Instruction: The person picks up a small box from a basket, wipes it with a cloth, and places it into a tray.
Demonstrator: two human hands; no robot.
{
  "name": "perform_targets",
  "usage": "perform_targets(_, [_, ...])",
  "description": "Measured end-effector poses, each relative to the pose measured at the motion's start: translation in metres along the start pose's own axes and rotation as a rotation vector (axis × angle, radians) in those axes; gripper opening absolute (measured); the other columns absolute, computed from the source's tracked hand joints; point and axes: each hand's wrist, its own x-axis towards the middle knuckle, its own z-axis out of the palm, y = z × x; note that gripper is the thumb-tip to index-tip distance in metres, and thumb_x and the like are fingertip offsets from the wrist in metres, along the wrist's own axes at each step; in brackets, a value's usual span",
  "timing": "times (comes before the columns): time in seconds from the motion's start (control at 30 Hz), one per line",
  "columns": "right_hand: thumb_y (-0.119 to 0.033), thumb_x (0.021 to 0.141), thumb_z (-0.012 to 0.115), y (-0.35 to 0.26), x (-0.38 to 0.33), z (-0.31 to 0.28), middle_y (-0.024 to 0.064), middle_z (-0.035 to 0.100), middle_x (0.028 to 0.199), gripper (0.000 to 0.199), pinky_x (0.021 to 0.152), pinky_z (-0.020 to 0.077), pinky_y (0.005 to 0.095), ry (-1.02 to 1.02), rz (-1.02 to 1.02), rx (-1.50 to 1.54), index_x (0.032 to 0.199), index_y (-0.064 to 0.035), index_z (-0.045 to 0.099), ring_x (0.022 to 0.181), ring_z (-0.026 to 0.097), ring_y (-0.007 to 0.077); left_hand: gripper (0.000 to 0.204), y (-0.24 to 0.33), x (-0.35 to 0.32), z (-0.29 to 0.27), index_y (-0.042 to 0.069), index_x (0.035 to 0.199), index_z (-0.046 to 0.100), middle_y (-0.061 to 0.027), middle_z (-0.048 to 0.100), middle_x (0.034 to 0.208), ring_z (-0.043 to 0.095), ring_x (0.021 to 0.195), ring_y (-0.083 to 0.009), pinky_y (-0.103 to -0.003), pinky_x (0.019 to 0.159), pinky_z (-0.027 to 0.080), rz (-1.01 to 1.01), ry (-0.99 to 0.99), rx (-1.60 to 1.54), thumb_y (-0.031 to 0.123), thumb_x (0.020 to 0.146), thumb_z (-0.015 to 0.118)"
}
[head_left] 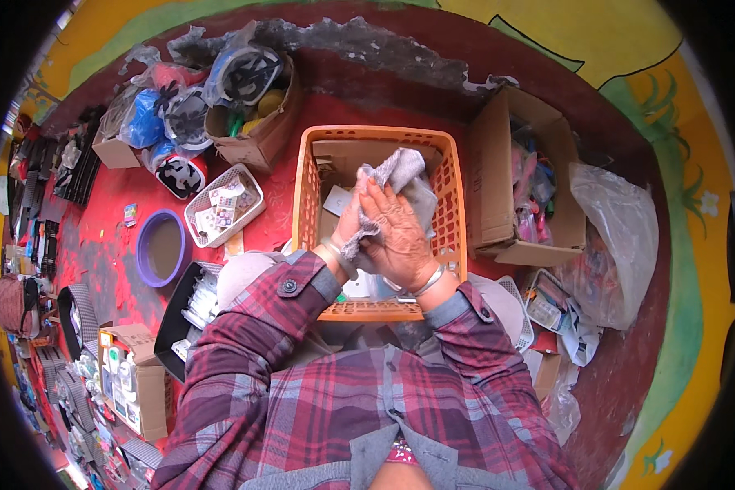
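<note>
A crumpled light-grey cloth (406, 169) is pressed between my two hands, its loose ends sticking out above and below the fingers. My left hand (348, 220) grips it from the left side, its fingers partly hidden behind the cloth and the other hand. Over it, my right hand (398, 237) lies with the fingers fairly straight and close together, pressing the cloth against the left palm. Both hands are above an orange plastic basket (447, 140) that stands in front of me. Cardboard and some pale items show inside the basket, partly covered by my hands.
To the left are a white basket (243, 214) with small packets, a purple basin (143, 253) and a black tray (171, 322). Filled cardboard boxes (261, 147) stand by the far wall. On the right are an open carton (490, 180) and a clear plastic bag (621, 237).
</note>
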Motion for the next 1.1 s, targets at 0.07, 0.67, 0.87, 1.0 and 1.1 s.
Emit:
perform_targets(0.07, [-0.033,0.087,0.052,0.008,0.000,-0.006,0.0162,0.033,0.142,0.056,0.108,0.0208,0.0448,0.034,0.032,-0.025,0.134,-0.0055,0.040,0.131,0.030,0.0346,0.067,-0.007,-0.007,0.020,0.009,0.132,0.040,-0.0087,0.050,0.127,0.049,0.113,-0.0197,-0.034,0.098,0.039,-0.025,0.039,0.047,0.060,0.088,0.040])
perform_targets(0.67, [-0.035,0.096,0.040,0.052,-0.004,-0.074,0.0178,0.061,0.107,0.044,0.083,0.0487,0.0385,0.595,0.767,1.271,0.114,0.0028,0.053,0.095,0.060,0.0268,0.072,0.060,-0.030,0.064,0.001,0.133,0.036,-0.0246,0.049,0.123,0.053,0.109,-0.0380,-0.048,0.094,0.043,0.028,-0.160,-0.009,0.059,0.092,0.022])
perform_targets(0.87, [-0.035,0.095,0.041,0.068,-0.021,-0.088,0.0122,0.055,0.118,0.042,0.092,0.0438,0.0423,0.703,0.796,1.558,0.119,-0.0006,0.049,0.107,0.054,0.0269,0.073,0.064,-0.040,0.075,0.002,0.134,0.034,-0.0258,0.047,0.124,0.051,0.111,-0.0387,-0.049,0.095,0.041,0.034,-0.207,-0.061,0.060,0.091,0.026])
perform_targets(1.0, [-0.039,0.095,0.041,0.074,-0.024,-0.084,0.0129,0.054,0.120,0.044,0.097,0.0396,0.0435,0.655,0.659,1.469,0.121,-0.0037,0.048,0.111,0.052,0.0279,0.079,0.063,-0.038,0.064,0.009,0.140,0.027,-0.0257,0.042,0.130,0.048,0.116,-0.0380,-0.058,0.093,0.039,0.047,-0.223,0.061,0.066,0.084,0.035])
perform_targets(1.1, [-0.042,0.095,0.039,0.027,-0.006,-0.089,0.0113,0.056,0.116,0.048,0.092,0.0434,0.0398,0.680,0.599,1.293,0.119,-0.0016,0.049,0.107,0.054,0.0256,0.080,0.060,-0.040,0.061,0.008,0.141,0.025,-0.0211,0.043,0.131,0.049,0.116,-0.0335,-0.050,0.096,0.040,0.036,-0.205,0.110,0.063,0.084,0.041])
